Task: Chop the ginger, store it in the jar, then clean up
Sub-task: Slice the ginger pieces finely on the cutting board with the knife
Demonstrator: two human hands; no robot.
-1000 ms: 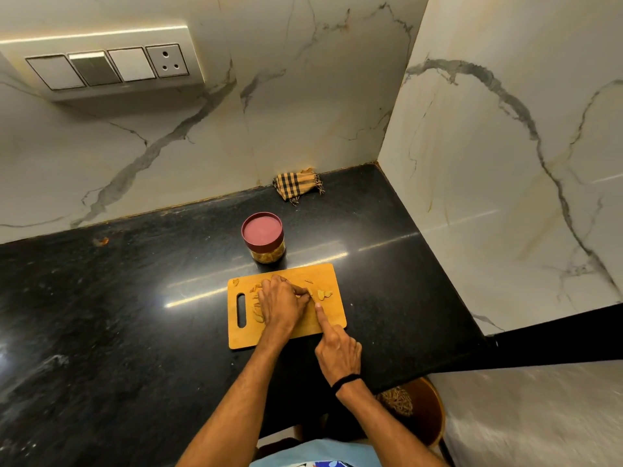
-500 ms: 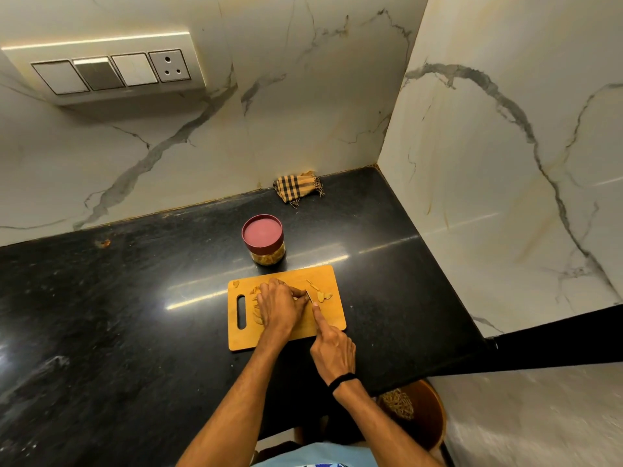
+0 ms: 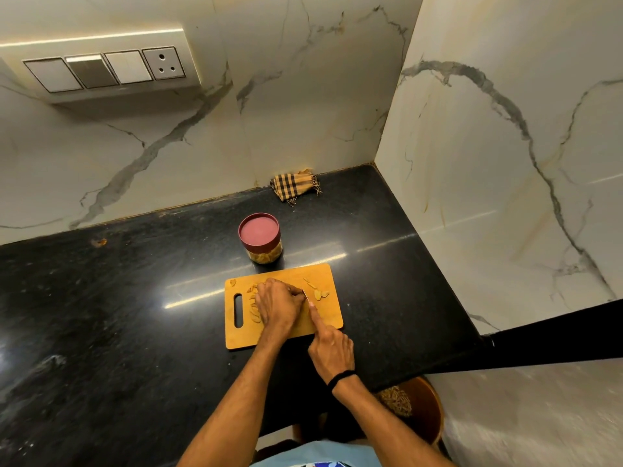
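My left hand (image 3: 278, 306) is mid-board on the wooden cutting board (image 3: 332, 276), fingers curled down over the ginger (image 3: 253, 303), pinning it; slices poke out on its left side. My right hand (image 3: 332, 352) grips the knife (image 3: 305, 295), index finger laid along the spine, blade just right of my left fingertips. Cut ginger pieces (image 3: 319, 294) lie right of the blade. Jar (image 3: 260, 238), maroon lid on, stands just beyond the board's far edge. Checked cloth (image 3: 293, 187) in the far corner

home kitchen | black stone counter (image 3: 135, 315) | marble walls (image 3: 303, 112) | cutting board (image 3: 323, 274)
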